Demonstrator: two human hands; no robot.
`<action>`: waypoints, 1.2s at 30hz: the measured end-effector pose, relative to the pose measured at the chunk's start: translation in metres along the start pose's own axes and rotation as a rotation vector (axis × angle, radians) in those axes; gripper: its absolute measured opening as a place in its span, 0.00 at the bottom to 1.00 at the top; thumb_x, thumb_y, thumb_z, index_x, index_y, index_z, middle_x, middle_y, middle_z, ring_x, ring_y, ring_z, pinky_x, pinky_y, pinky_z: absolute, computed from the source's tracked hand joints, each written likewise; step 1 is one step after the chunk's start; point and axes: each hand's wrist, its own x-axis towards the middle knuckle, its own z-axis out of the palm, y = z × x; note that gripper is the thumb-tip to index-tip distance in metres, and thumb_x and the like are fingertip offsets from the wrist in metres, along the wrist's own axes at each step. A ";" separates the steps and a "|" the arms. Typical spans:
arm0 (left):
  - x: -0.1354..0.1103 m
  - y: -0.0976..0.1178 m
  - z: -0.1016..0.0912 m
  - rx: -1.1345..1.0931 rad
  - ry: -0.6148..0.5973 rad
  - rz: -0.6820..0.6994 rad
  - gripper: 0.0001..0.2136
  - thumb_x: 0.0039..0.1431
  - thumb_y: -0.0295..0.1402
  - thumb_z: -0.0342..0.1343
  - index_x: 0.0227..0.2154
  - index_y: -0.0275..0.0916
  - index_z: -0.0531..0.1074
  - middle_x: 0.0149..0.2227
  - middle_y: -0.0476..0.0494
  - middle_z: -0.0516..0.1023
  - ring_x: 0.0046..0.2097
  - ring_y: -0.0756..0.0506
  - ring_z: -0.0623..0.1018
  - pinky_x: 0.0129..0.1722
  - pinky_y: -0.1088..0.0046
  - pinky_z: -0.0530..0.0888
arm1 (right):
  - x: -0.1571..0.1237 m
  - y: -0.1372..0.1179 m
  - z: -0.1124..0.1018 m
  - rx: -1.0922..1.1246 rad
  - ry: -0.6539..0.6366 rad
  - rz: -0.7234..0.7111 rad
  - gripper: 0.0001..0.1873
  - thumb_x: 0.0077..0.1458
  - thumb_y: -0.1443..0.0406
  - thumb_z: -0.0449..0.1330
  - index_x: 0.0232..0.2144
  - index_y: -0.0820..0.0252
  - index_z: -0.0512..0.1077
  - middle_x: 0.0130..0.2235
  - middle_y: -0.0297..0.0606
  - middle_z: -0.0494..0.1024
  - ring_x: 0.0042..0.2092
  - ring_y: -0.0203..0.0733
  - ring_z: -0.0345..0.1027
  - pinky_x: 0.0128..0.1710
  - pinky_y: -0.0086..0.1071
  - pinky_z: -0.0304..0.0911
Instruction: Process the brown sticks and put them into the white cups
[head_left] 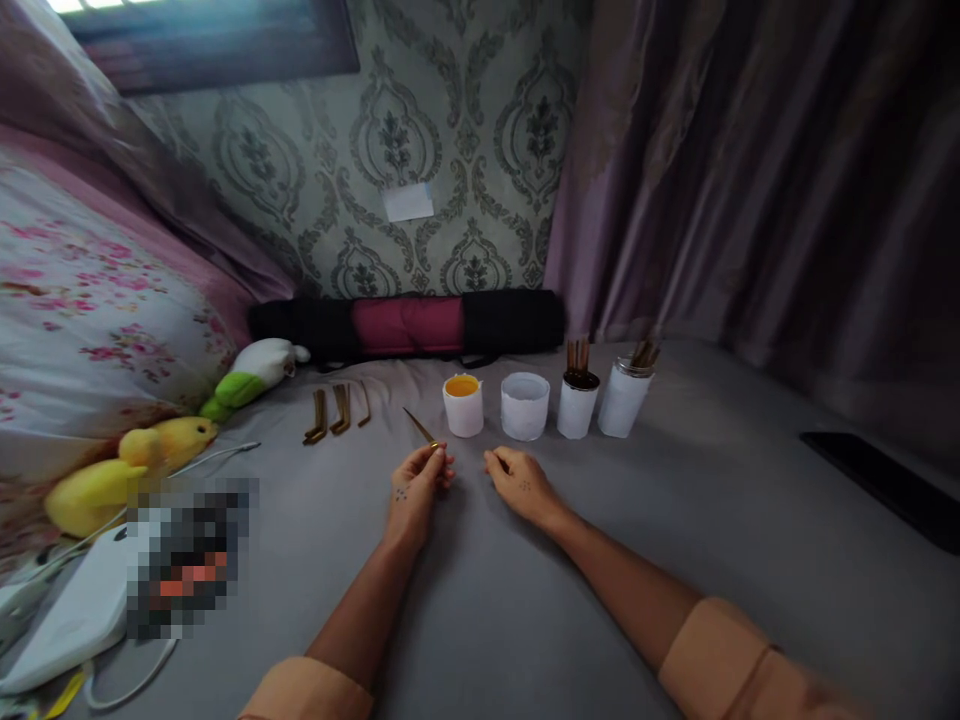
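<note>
My left hand is closed in a pinch on a thin, pointed gold-brown stick, its tip slanting up and to the left. Beside it, my right hand hovers with curled fingers; whatever they may hold is hidden. Just beyond my hands stand a white cup with orange-yellow contents and a wider white cup. Two more white containers hold upright brown sticks: a dark-topped one and a taller one. Left of my hands lie bundles of bent gold-brown sticks and one single bent stick.
Grey cloth covers the surface. A black-and-maroon roll lies along the patterned wall. Soft toys, a white device with cables and a pixelated patch are at left. A black flat object rests at right.
</note>
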 end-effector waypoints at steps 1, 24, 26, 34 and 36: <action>-0.002 0.001 0.001 0.027 -0.003 0.017 0.21 0.42 0.43 0.59 0.36 0.33 0.71 0.28 0.45 0.73 0.24 0.53 0.70 0.22 0.78 0.65 | 0.000 0.000 0.000 0.003 0.001 -0.006 0.18 0.57 0.60 0.45 0.22 0.61 0.68 0.24 0.35 0.73 0.25 0.31 0.62 0.25 0.24 0.49; -0.019 0.004 0.004 0.450 -0.034 0.360 0.10 0.49 0.36 0.55 0.34 0.41 0.75 0.28 0.45 0.75 0.27 0.50 0.71 0.30 0.77 0.67 | -0.004 -0.001 -0.007 0.165 -0.020 -0.065 0.15 0.56 0.62 0.47 0.31 0.61 0.72 0.29 0.36 0.75 0.31 0.34 0.66 0.29 0.24 0.55; -0.020 0.005 0.004 0.492 -0.051 0.413 0.10 0.49 0.35 0.55 0.34 0.42 0.76 0.28 0.46 0.75 0.27 0.50 0.70 0.30 0.77 0.66 | -0.004 -0.001 -0.008 0.175 -0.012 -0.073 0.15 0.56 0.62 0.46 0.31 0.61 0.72 0.28 0.35 0.74 0.30 0.34 0.65 0.29 0.24 0.55; -0.022 0.011 0.006 0.481 -0.112 0.452 0.08 0.49 0.32 0.55 0.32 0.45 0.77 0.32 0.45 0.74 0.32 0.49 0.71 0.36 0.78 0.66 | -0.005 -0.006 -0.010 0.270 0.050 -0.077 0.16 0.57 0.60 0.46 0.33 0.62 0.71 0.22 0.33 0.69 0.25 0.32 0.63 0.26 0.24 0.55; -0.023 0.011 0.006 0.467 -0.121 0.441 0.08 0.48 0.32 0.56 0.32 0.45 0.77 0.32 0.45 0.74 0.34 0.49 0.72 0.37 0.79 0.66 | -0.006 -0.008 -0.011 0.301 0.068 -0.086 0.16 0.57 0.60 0.46 0.34 0.62 0.71 0.22 0.33 0.69 0.25 0.32 0.63 0.26 0.24 0.56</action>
